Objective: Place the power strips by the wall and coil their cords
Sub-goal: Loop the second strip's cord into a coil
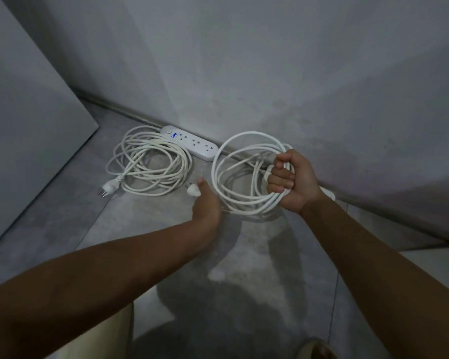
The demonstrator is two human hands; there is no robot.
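Left hand [205, 206] — pinching the plug [193, 190]. Right hand [290, 181], just beside, clenched round cord loops [249, 204]. Best: add plug end as an even last loop — then lay beside placed power strip [189, 142].

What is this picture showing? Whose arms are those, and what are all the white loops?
There is no machine here. Those are a person's own two arms. The camera sits on the person's head and looks down, so you see what they see. The right hand has a bundle of white cord loops in its grip, with the fingers curled round it. The left hand holds a white plug. On the grey floor, right against the wall, lies a white power strip. That is a long box with holes for plugging things in. Next to it lies a second coiled cord, and another plug rests at the coil's edge.
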